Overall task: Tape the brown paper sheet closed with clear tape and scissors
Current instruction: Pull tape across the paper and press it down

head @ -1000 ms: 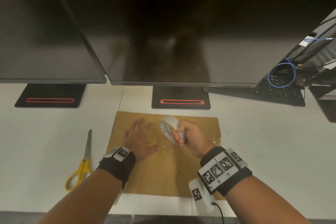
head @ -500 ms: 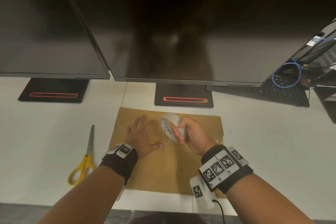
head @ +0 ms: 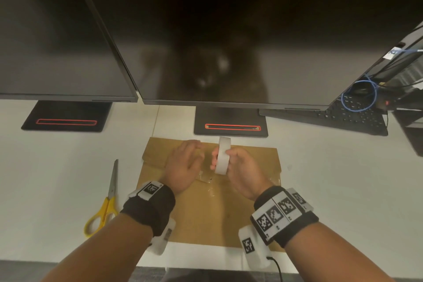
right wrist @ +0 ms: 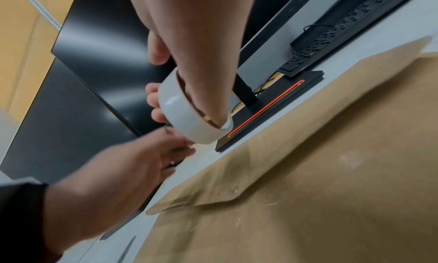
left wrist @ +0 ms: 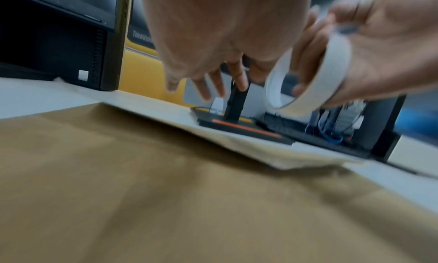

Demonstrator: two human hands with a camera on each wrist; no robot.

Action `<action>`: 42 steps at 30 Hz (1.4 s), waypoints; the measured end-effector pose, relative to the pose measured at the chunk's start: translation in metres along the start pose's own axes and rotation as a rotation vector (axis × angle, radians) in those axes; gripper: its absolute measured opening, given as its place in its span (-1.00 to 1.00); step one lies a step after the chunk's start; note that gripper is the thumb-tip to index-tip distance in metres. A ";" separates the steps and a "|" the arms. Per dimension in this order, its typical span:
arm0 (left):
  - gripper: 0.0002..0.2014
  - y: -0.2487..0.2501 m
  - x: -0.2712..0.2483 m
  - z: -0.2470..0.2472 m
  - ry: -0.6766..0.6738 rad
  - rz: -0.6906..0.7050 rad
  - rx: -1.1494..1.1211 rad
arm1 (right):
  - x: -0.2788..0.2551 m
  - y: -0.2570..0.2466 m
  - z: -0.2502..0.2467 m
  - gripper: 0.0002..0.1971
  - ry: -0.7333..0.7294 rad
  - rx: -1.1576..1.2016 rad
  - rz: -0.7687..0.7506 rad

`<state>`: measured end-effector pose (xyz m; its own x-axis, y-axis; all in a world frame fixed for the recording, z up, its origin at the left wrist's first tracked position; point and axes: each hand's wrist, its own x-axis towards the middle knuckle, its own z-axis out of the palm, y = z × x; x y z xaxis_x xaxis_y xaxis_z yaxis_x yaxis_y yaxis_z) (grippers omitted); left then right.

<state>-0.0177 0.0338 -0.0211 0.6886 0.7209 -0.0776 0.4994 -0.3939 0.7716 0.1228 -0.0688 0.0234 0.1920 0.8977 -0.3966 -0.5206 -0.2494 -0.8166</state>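
Observation:
The folded brown paper sheet [head: 206,215] [left wrist: 166,201] [right wrist: 331,173] lies flat on the white desk, its flap edge crossing the middle. My right hand [head: 238,167] [right wrist: 189,64] grips the roll of clear tape [head: 223,155] [left wrist: 315,81] [right wrist: 187,115] upright above the flap, fingers through its core. Just left of the roll, my left hand [head: 185,162] [left wrist: 213,60] [right wrist: 132,165] hovers over the paper with fingers straight, holding nothing. The yellow-handled scissors [head: 107,199] lie on the desk left of the paper.
Two dark monitors on black stands [head: 230,125] [head: 66,117] stand right behind the paper. A black keyboard [head: 348,117] and a blue cable coil [head: 359,96] sit at the back right. The desk's front edge runs just below the paper.
My left hand has lifted off the paper and moved toward the roll. My right hand has turned the tape roll edge-on and raised it slightly.

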 end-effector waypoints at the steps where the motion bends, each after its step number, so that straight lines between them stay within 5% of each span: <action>1: -0.55 0.010 0.000 -0.002 0.029 0.018 -0.138 | 0.001 0.001 -0.001 -0.69 0.006 0.027 0.004; 6: -0.76 0.046 0.004 -0.011 -0.037 -0.080 -0.465 | 0.002 0.001 -0.005 -0.59 0.037 0.063 0.031; 15: -0.87 0.057 0.008 -0.015 -0.141 -0.125 -0.425 | -0.004 -0.004 -0.010 -0.77 0.059 -0.479 -0.061; 21: -0.86 0.057 0.008 -0.025 -0.287 -0.040 -0.352 | -0.007 -0.026 -0.021 -0.86 0.446 -0.662 -0.235; 24: -0.82 0.060 0.009 -0.027 -0.365 0.001 -0.342 | -0.005 -0.033 -0.020 -0.91 0.269 -0.770 -0.271; 27: -0.72 0.069 0.010 -0.026 -0.381 0.025 -0.334 | 0.001 -0.027 -0.018 -0.73 0.146 -0.850 -0.184; 31: -0.79 0.074 0.012 -0.026 -0.367 -0.011 -0.294 | -0.003 -0.021 -0.018 -0.45 0.085 -0.904 -0.177; 34: -0.78 0.077 0.013 -0.027 -0.387 -0.028 -0.246 | -0.011 -0.022 -0.015 -0.52 0.090 -0.879 -0.225; 38: -0.52 0.085 0.013 -0.033 -0.425 0.016 -0.148 | -0.012 -0.018 -0.018 -0.42 0.061 -0.847 -0.241; 42: -0.75 0.088 0.014 -0.035 -0.520 0.023 -0.126 | -0.010 -0.012 -0.026 -0.31 0.063 -0.981 -0.319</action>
<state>0.0172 0.0292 0.0681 0.8844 0.3223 -0.3377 0.4360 -0.3119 0.8442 0.1491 -0.0847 0.0262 0.2603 0.9604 -0.0998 0.4644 -0.2152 -0.8591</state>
